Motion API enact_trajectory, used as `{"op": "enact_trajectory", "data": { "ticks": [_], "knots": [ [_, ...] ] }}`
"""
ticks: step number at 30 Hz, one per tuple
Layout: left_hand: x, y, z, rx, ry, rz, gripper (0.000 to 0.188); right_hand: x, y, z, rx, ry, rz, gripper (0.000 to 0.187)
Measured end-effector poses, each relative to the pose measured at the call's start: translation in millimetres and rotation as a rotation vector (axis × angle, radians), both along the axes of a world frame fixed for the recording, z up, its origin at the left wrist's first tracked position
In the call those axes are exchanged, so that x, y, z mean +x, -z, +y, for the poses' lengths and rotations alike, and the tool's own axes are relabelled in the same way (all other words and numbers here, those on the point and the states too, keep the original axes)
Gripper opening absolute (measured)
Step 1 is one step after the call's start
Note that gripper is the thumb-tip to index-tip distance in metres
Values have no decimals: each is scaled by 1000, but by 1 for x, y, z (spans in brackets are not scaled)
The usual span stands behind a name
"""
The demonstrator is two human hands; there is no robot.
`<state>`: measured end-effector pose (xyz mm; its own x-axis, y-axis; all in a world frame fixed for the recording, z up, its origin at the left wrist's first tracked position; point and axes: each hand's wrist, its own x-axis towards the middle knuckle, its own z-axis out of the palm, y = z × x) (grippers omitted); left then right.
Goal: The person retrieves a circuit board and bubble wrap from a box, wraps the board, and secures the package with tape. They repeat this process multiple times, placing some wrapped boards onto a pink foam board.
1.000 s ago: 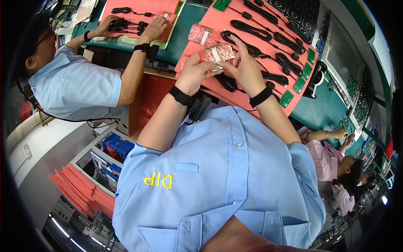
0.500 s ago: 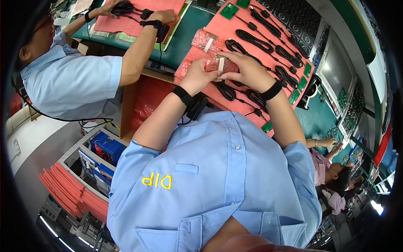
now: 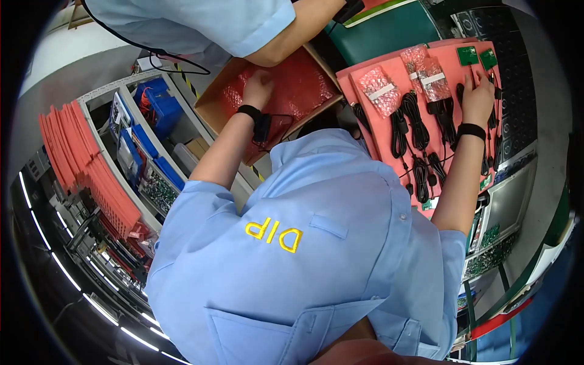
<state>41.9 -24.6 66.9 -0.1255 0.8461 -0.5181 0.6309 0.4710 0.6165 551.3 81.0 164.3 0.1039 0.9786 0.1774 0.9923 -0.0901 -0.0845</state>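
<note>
My left hand (image 3: 258,90) is down in a cardboard box (image 3: 210,104) lined with red bubble wrap bags (image 3: 298,79). Its fingers are curled; whatever they close on, if anything, is hidden. My right hand (image 3: 479,102) is over the right part of a pink foam sheet (image 3: 365,73), fingers stretched and apart, beside coiled black cables and just below a green circuit board (image 3: 468,56). Bubble-wrapped packets with white strips lie on the foam: one at the left (image 3: 380,91), another (image 3: 433,80) nearer the middle, and one partly behind that.
Several black cables (image 3: 417,128) lie across the foam. A co-worker's arm (image 3: 298,33) reaches over the far edge of the box. To the left stand a shelf rack (image 3: 131,100) with blue bins and a stack of pink foam sheets (image 3: 85,164). A green tabletop (image 3: 383,33) lies behind.
Both hands have let go of the bubble-wrapped packet, which now lies on the foam. The left hand has gone left into the box, the right hand to the foam's right side. The view has turned left.
</note>
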Motion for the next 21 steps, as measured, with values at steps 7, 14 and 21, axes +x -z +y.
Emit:
{"op": "enact_trajectory", "data": {
  "ticks": [7, 14, 21],
  "knots": [
    [-4, 139, 15, -303, -459, 295, 48, 9, -5, 7, -225, 121, 64, 26],
    [6, 95, 42, -613, -703, 79, 51, 17, -38, -41, -126, 14, 534, 23],
    [29, -17, 30, 392, -220, 277, 22, 0, -59, -77, -120, -34, 853, 18]
  ]
}}
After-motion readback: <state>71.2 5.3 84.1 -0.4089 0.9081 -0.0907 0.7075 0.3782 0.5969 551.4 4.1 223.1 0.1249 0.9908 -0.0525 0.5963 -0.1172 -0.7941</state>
